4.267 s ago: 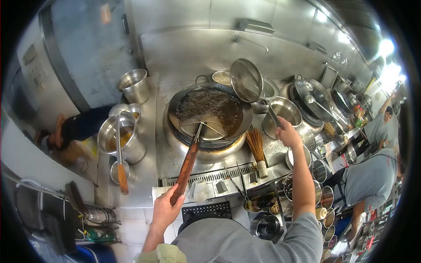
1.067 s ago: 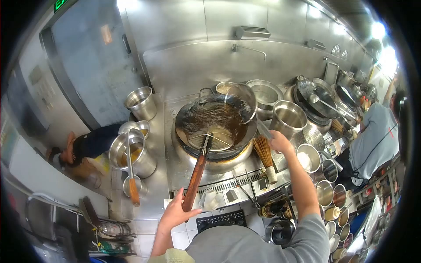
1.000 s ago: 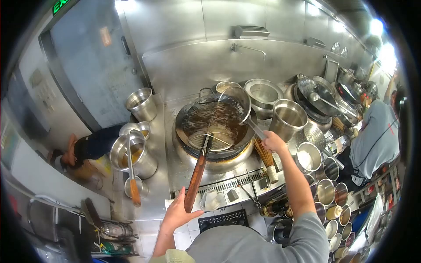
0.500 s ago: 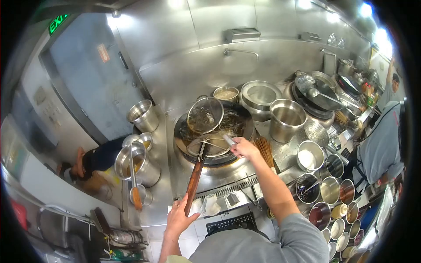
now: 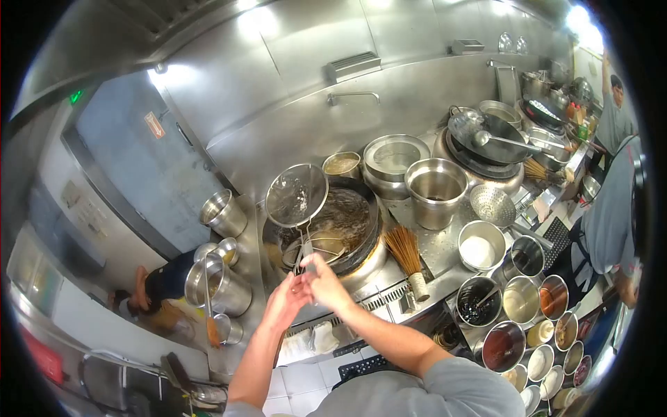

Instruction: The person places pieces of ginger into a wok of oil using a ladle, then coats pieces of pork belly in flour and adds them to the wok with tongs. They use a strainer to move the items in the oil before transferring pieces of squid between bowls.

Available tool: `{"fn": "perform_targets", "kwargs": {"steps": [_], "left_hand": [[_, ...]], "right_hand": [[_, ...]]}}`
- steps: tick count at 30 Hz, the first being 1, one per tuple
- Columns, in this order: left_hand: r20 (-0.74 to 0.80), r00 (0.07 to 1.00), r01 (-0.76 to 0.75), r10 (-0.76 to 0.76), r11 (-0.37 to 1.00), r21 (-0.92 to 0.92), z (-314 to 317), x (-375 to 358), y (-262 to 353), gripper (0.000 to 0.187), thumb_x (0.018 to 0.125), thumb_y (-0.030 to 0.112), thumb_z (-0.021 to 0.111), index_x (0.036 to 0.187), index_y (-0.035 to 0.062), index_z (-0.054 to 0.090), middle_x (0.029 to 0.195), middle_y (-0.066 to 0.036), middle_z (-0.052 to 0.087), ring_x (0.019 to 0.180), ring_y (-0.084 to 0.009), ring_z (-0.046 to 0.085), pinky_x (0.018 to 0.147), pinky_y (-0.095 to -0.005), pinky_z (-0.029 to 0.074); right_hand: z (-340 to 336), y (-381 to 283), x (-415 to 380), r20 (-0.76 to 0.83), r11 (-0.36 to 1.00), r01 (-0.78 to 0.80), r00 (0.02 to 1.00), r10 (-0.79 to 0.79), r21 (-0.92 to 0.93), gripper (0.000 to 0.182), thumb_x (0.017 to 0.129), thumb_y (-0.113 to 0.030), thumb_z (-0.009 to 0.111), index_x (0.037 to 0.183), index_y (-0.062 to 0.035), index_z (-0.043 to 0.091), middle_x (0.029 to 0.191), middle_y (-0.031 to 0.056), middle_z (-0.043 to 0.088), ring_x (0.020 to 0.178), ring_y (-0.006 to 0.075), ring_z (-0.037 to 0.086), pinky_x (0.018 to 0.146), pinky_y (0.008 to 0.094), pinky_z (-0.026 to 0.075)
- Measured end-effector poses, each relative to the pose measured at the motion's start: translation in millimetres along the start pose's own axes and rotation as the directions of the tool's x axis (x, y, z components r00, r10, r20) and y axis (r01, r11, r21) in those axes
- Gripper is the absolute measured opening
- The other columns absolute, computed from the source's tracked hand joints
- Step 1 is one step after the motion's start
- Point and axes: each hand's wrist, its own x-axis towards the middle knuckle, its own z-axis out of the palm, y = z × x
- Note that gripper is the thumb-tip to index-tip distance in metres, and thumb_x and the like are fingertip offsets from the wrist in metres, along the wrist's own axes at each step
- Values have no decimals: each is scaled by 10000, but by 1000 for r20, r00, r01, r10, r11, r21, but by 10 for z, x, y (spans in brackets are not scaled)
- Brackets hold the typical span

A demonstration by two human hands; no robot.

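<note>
Restaurant kitchen: steel walls, wok [image 5: 347,222] on burner, sauce pots [image 5: 517,299].

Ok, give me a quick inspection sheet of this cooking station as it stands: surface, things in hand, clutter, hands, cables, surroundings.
Surface: steel counter, looks greasy.
Job's things: round mesh strainer raised over the wok of dark liquid; a second wire skimmer rests in the wok.
Clutter: bamboo brush, pots, sauce tins, ladle in a pot.
Hands: left hand and right hand together at the strainer handle.
Cables: nothing seen.
Surroundings: steel back wall, tap, a person working at right.
</note>
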Motion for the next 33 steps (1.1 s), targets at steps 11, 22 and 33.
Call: {"fn": "perform_targets", "kwargs": {"steps": [11, 22, 33], "left_hand": [[-58, 959, 280, -278, 959, 47, -41, 147, 880, 225, 916, 181, 555, 1066, 14, 571, 780, 9, 589, 633, -81, 545, 475, -179, 442], [120, 798, 53, 591, -268, 962, -2200, 1685, 1754, 194, 867, 119, 452, 843, -20, 586, 809, -200, 647, 708, -358, 640, 652, -477, 510], [-283, 842, 430, 460, -254, 866, -2396, 2167, 1112, 272, 873, 98, 462, 1010, -2, 675, 1062, -231, 636, 1018, -375, 614, 882, -447, 501]], "right_hand": [[-17, -619, -685, 376, 967, 136, 925, -47, -213, 810, 960, -264, 510, 1481, -149, -99, 1033, 116, 586, 593, 131, 554, 495, 268, 467], [-1118, 381, -1822, -183, 827, -389, 921, 343, -407, 569, 899, -146, 614, 1385, -6, 354, 851, 58, 621, 602, 89, 560, 458, 221, 442], [-1063, 1205, -3301, -717, 811, -563, 631, 296, -161, 528, 852, -47, 582, 1336, 50, 395, 827, 109, 665, 565, 142, 590, 451, 255, 449]]}}
